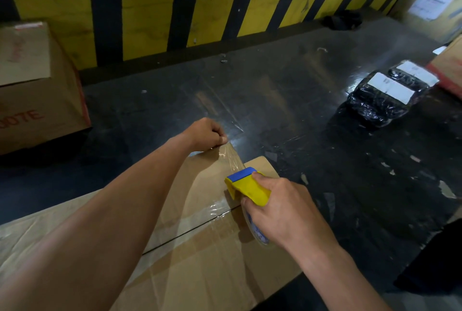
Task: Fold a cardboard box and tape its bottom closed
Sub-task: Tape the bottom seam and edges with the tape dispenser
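The cardboard box (212,265) is probably light and stiff across its panels but weak along the middle seam (190,230), where two flaps meet. It is best steadied by pressing on a flap near that seam or holding its far edge.

It lies bottom up at the near edge of a dark worktop (312,115), though this could be a floor, directly under both forearms. At the box's far edge the left hand (205,134), fingers curled, pinches the end of the clear tape (233,158), thin, sticky and easily wrinkled. The right hand (282,213) is wrapped round the yellow tape dispenser (250,187) above the seam, the tape taut between them.

Another box (37,90) sits at the left edge; black wrapped parcels (385,93) lie well apart toward the right.
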A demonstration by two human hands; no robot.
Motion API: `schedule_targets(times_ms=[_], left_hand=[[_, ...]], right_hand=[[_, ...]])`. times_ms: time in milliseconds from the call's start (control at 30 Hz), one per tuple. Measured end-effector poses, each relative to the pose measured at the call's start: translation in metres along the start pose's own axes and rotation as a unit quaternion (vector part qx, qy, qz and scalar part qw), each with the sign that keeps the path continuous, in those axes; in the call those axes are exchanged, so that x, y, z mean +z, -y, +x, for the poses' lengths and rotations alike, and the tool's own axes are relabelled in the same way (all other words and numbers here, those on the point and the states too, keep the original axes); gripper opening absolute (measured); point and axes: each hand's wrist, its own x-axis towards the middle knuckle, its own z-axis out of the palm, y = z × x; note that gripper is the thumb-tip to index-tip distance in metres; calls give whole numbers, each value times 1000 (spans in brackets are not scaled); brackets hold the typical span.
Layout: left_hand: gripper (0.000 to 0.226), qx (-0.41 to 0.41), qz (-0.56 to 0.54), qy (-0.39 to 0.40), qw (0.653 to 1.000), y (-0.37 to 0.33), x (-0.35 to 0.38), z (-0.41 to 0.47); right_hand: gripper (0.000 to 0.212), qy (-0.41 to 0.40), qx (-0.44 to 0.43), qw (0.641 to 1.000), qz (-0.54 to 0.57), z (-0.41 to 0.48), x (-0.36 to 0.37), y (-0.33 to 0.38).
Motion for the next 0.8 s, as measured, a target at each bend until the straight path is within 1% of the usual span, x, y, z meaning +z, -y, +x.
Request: schedule_targets(times_ms=[200,267,367,433,533,600,667,800], left_hand=[[13,-77,-70,62,993,-3,-5,6],[10,-102,-108,70,986,-5,-5,6],[5,-110,-146,69,981,-4,-3,2],[12,-105,-157,69,980,-1,-2,0],[22,-116,-153,67,979,1,-3,0],[23,-116,-120,65,984,7,-3,1],[25,-109,-53,56,991,19,-1,2],[24,-87,-34,34,995,26,4,-1]], right_hand=[[57,-2,-9,1000,4,4,2,0],[52,-5,-6,1000,5,4,3,-1],[46,-6,-6,1000,2,4,5,0],[43,-6,-3,1000,0,5,5,0],[41,-5,-5,1000,-1,6,6,-1],[42,-3,-9,1000,-1,5,6,-1],[42,-2,-6,1000,4,4,6,-2],[46,-6,-11,1000,7,3,6,-3]])
